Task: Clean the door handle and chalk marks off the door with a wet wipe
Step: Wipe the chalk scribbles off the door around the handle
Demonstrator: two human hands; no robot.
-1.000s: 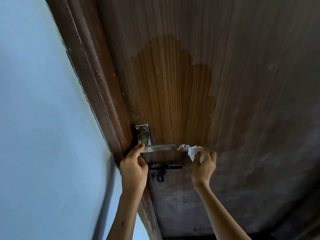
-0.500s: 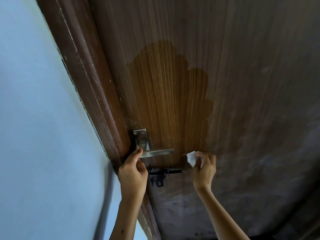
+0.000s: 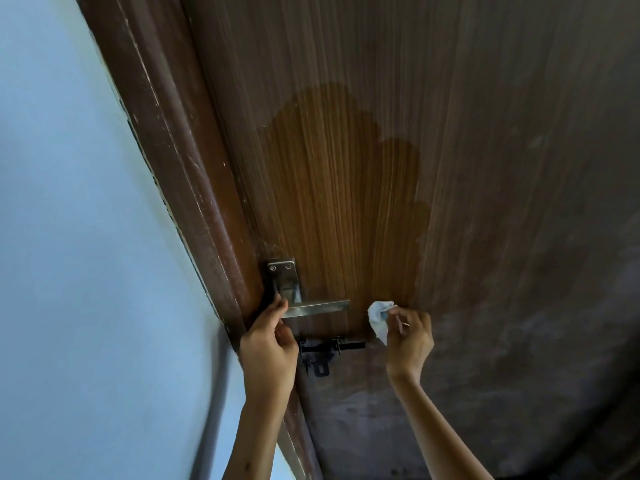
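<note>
A brown wood-grain door [image 3: 485, 150] fills the view, with a darker, glossy wiped patch [image 3: 346, 188] above the handle. The steel lever handle [image 3: 317, 308] sticks out to the right from its plate [image 3: 283, 277]. My left hand [image 3: 270, 344] pinches the handle's base end, fingers curled on it. My right hand [image 3: 410, 337] pinches a crumpled white wet wipe [image 3: 378, 318] just right of the lever's tip, against or close to the door. I see no clear chalk marks.
A black sliding bolt latch [image 3: 329, 349] sits below the handle. The dark brown door frame [image 3: 180, 168] runs diagonally at left, beside a pale blue wall [image 3: 76, 271]. The lower door surface looks dull and smudged.
The wipe has bunched tighter in my right hand and sits a little further right of the lever tip. My left hand stays on the handle's base. The view has shifted slightly.
</note>
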